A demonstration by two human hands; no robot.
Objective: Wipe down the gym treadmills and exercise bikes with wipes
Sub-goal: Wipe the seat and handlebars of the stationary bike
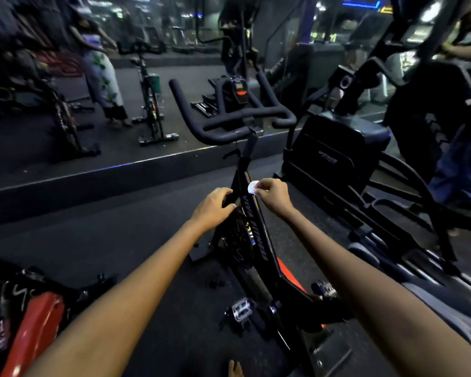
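Spin bike (pixel 252 235) stands mid-floor, black frame w/ printed lettering, facing a wall mirror (pixel 98 104). Both hands are on the bike's sloping frame tube, below the handlebars (pixel 229 118). Left hand (pixel 215 206) curls around the tube from the left side, gripping it. Right hand (pixel 272 195) pinches a small white wipe (pixel 253 187) against the tube's right side, just above the lettering; fingers bunched on it. Hands sit close together, tube between them. Pedal (pixel 241 310) hangs low on the bike, nearer the camera. Elliptical machine (pixel 346 153) stands just right of the bike. A red-framed bike (pixel 30 330) lies left of it, partly cut off.
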